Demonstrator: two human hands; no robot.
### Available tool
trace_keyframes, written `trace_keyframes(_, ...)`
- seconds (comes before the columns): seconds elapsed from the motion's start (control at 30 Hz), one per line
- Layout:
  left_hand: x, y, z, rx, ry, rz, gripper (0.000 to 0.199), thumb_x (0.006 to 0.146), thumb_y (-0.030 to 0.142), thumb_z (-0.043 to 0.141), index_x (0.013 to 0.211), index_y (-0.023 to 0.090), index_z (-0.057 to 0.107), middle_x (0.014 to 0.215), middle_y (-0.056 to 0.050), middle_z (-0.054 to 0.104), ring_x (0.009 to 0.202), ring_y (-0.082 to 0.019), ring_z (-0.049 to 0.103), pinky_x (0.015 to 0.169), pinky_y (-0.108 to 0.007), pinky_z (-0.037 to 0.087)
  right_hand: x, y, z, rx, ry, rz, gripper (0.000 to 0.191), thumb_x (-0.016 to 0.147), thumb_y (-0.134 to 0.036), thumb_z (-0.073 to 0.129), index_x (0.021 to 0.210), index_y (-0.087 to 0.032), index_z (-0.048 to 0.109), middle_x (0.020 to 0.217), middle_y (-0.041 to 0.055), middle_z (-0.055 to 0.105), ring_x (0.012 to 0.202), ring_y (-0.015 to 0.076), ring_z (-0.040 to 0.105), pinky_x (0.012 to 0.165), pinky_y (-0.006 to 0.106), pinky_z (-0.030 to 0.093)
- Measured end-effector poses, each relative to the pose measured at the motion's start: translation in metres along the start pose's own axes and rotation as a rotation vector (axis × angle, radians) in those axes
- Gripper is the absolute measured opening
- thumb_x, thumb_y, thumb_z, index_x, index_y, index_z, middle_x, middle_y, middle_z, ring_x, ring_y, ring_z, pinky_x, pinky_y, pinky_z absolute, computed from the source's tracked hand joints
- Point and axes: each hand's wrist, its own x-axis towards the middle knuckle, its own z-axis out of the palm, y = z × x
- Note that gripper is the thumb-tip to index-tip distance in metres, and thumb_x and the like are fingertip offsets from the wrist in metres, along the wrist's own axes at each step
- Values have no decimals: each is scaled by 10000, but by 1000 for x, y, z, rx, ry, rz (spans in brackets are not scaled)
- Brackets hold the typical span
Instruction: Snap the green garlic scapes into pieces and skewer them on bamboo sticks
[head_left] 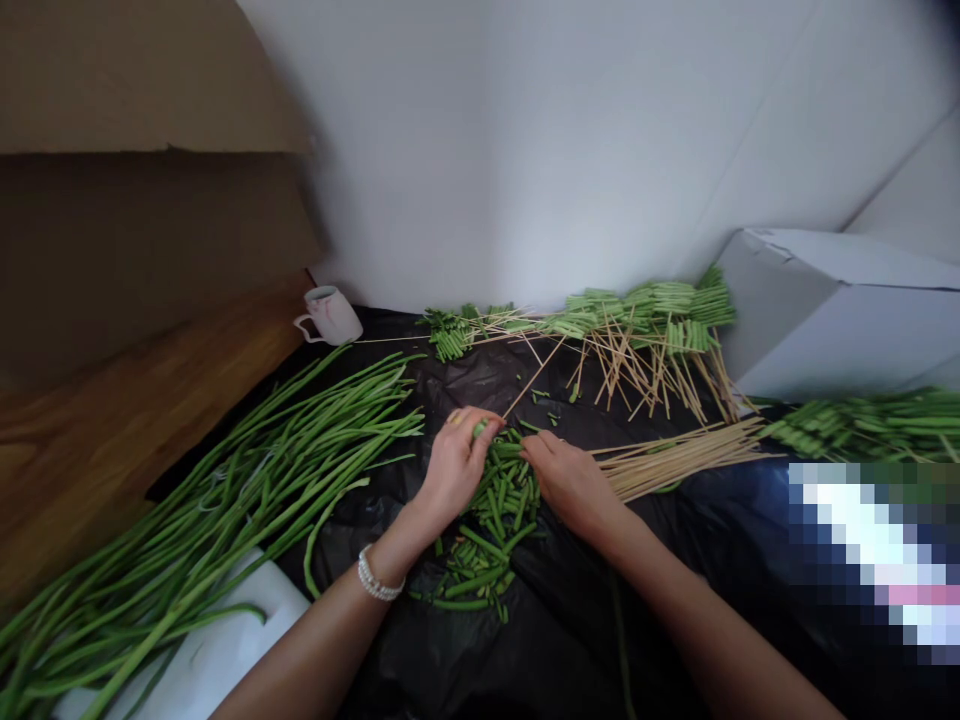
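My left hand (pixel 459 455), with a white beaded bracelet at the wrist, is closed round a wooden skewer (pixel 534 380) and a bit of green stem at its near end. The skewer points up and to the right. Over the right side of a pile of short cut green stems (pixel 487 560), my right hand (pixel 566 480) has its fingers pressed together; what they hold, if anything, is hidden. A bundle of bare skewers (pixel 682 458) lies just right of that hand. Farther back, skewers threaded with green pieces (pixel 652 305) are heaped along the wall.
Long green stems (pixel 247 500) spread over the left side, partly on a white object (pixel 232 640). A white mug (pixel 332 316) stands at the back left. More threaded greens (pixel 877 425) lie at the right, below a white box (pixel 847 310). Black plastic sheeting (pixel 585 640) lies underneath.
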Motion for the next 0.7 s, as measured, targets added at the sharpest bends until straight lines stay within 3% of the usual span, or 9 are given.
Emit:
trace_keyframes(0.13,-4,0,1,284,-287,232,243,954,224,449,1139,182,601,1038,-82,677,1001,-226,593,904,-369,455,-1,0,2,-44,26,-37,180,995,-188,405,986,-165,584,884,55,623,734,163,605,622,262,394)
trace_keyframes(0.23,-7,-2,2,383,-323,239,224,949,176,433,1113,162,586,1013,-88,670,997,-231,598,888,-359,469,-1,-1,2,-54,43,-47,183,1000,-226,404,968,-173,576,857,45,613,717,166,595,603,268,390)
trace_keyframes(0.4,-6,0,1,452,-427,190,238,982,322,394,980,170,577,909,-76,654,872,-222,625,763,-319,465,-2,-2,-4,-114,-32,-103,150,926,-70,447,908,-171,556,864,62,596,748,187,576,589,274,384)
trace_keyframes(0.53,-3,4,-6,265,-478,103,285,985,365,380,852,185,556,819,-35,627,779,-180,599,714,-281,425,-2,3,-4,9,-31,-190,196,902,-26,421,915,-175,548,859,44,587,753,172,554,646,264,405)
trace_keyframes(0.7,0,10,-10,-268,-461,-106,345,946,430,437,724,176,513,627,34,458,578,-101,420,552,-222,331,0,2,-6,392,132,-192,221,948,-87,369,861,-184,548,840,39,593,799,156,551,733,255,423)
